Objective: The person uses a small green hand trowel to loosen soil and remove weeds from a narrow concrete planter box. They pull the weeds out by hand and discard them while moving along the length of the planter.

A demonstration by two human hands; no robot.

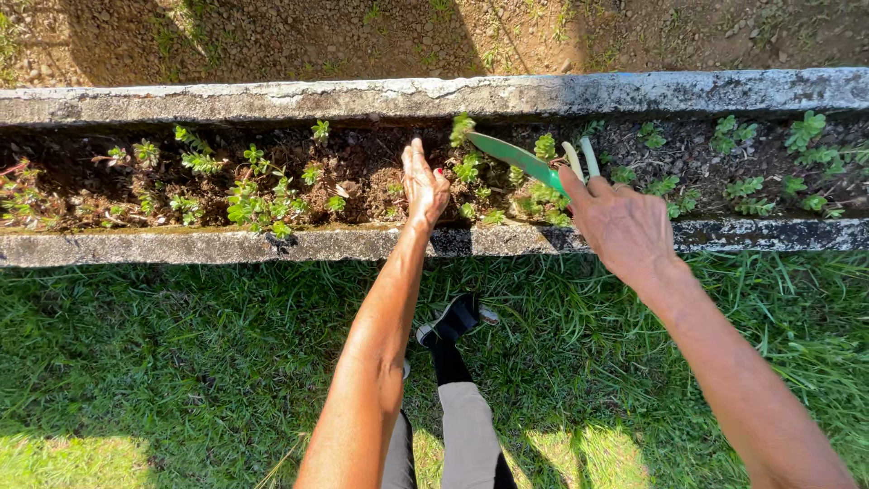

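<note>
Grass (181, 362) nearest; left hand (424, 186) fingers flat, released, on planter soil (362, 163); right hand (625, 226) fingers grasping green trowel (516, 156).

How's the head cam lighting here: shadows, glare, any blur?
Head view: hard sunlight, strong contrast. Left hand and right hand are brightly lit and sharp; the green trowel is crisp too, no motion blur. A broad shadow covers most of the grass, with blown-out sunny patches at the bottom edge. The soil in the concrete planter is dark under its far wall. Slight wide-angle bend in the planter edges.
</note>
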